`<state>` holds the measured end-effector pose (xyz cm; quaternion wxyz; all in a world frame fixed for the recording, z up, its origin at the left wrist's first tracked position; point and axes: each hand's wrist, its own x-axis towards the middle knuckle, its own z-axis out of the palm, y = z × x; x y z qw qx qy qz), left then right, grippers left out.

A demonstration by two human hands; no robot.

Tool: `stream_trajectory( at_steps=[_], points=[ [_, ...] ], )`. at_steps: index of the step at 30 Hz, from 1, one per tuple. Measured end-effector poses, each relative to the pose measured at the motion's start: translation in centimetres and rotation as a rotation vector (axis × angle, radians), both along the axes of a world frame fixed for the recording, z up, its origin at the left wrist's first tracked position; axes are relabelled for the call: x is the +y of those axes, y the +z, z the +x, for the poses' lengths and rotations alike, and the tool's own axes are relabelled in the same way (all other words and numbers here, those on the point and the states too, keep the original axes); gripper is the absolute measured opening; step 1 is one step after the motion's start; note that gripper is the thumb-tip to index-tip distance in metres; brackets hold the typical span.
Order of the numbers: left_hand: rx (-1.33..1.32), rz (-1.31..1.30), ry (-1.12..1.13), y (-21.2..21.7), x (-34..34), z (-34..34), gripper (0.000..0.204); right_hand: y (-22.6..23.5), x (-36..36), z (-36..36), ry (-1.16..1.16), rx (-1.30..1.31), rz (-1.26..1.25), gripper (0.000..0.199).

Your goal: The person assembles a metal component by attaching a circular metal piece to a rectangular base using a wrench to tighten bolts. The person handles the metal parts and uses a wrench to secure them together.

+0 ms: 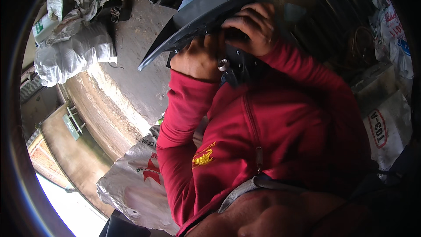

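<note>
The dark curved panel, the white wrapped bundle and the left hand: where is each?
Dark curved panel (212,7), head view: its broad grey face.
White wrapped bundle (75,55), head view: middle of its wrapping.
Left hand (193,61), head view: back of the hand.

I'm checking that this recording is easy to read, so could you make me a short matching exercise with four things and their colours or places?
Things:
1. Zip-front jacket
2. Curved panel
3. Wrapped bundle
4. Lower-left sack

Descriptions:
A. Pale, with a red star
B. Dark, with the left hand and right hand at it
C. Red, worn by the person
D. Whitish, at the picture's upper left

Pairs: 1-C, 2-B, 3-D, 4-A
</note>
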<state>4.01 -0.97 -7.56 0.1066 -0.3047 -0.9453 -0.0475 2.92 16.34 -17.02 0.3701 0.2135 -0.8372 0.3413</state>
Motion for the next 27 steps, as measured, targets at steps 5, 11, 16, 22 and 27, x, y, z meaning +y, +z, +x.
stream_trajectory(
  at_steps=[5,11,16,22,27],
  points=[
    [-0.037,0.414,0.191,-4.8,-2.5,0.3,0.017,-0.2,0.0,0.2,0.017,0.028,0.085,0.039],
    [-0.608,1.210,0.380,-6.0,-3.8,1.3,0.032,-0.6,0.2,0.1,-0.011,0.007,0.094,0.036],
    [-0.698,1.288,0.349,-5.7,-4.7,0.9,0.048,-0.1,-0.2,-0.3,0.007,0.034,0.082,0.035],
    [-0.336,0.982,0.261,-3.3,-3.6,1.8,0.028,0.7,0.3,-0.1,0.029,0.019,0.033,0.039],
    [-0.007,0.369,0.201,-2.0,-0.8,1.1,0.011,0.7,-0.1,-0.1,0.021,0.009,0.035,0.030]
  ],
)
